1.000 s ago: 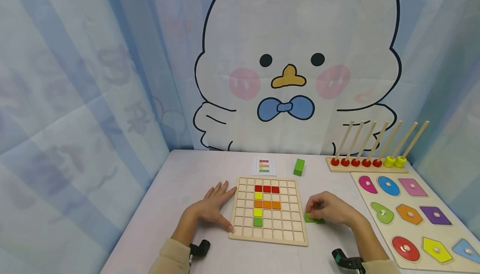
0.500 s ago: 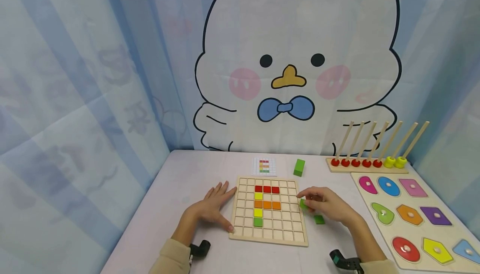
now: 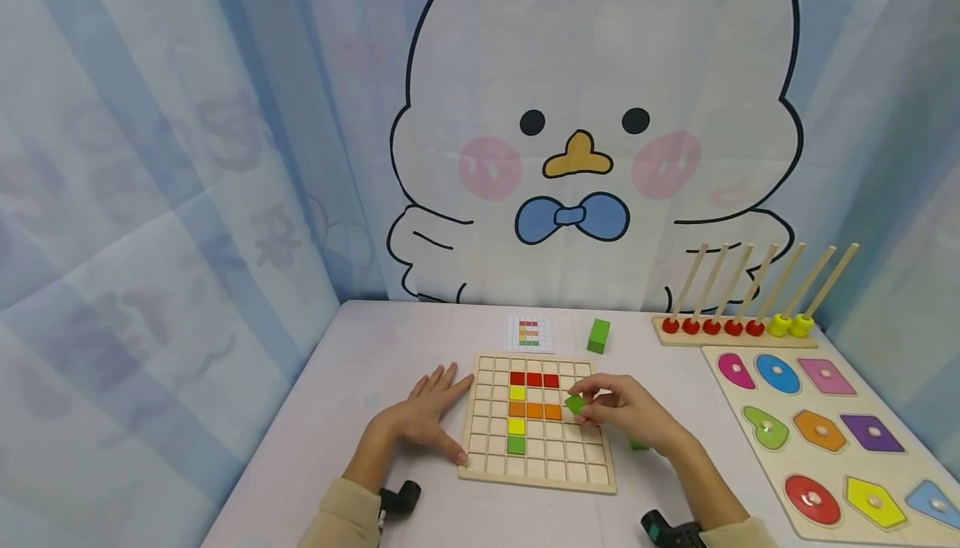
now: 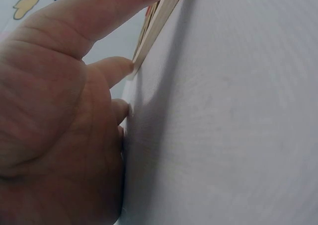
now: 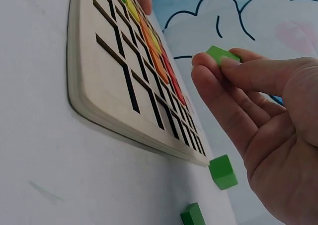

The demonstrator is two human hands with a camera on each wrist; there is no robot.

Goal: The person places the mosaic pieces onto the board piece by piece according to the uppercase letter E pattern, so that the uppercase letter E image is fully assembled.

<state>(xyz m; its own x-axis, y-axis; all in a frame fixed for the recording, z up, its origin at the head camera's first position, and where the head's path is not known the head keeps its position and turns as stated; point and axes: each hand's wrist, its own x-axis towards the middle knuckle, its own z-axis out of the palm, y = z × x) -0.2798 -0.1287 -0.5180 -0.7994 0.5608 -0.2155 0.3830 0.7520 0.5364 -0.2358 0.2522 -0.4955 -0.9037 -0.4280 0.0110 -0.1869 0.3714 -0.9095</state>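
Observation:
A light wooden grid board [image 3: 538,481] lies mid-table with red, yellow, orange and green square tiles in some cells. My left hand [image 3: 423,415] is spread at its left side, thumb and fingertips touching the edge; in the left wrist view, its palm [image 4: 49,101] fills the left part. A green tile [image 3: 575,404] is pinched between thumb and fingers of my right hand [image 3: 630,411], above the board's right part. The right wrist view shows this tile [image 5: 217,53] tilted and apart from the grid. Another green tile [image 3: 637,444] lies right of the board, partly hidden by that hand.
Behind the board lie a pattern card [image 3: 528,334] and a green block [image 3: 597,336]. A peg rack [image 3: 735,338] with red and yellow beads stands at the back right. A shape puzzle board [image 3: 813,440] covers the right side. A printed curtain [image 3: 480,265] closes the back.
My right hand has picked up a green tile from beside the board and carried it left over the grid. One green tile stays on the table. My left hand has not moved.

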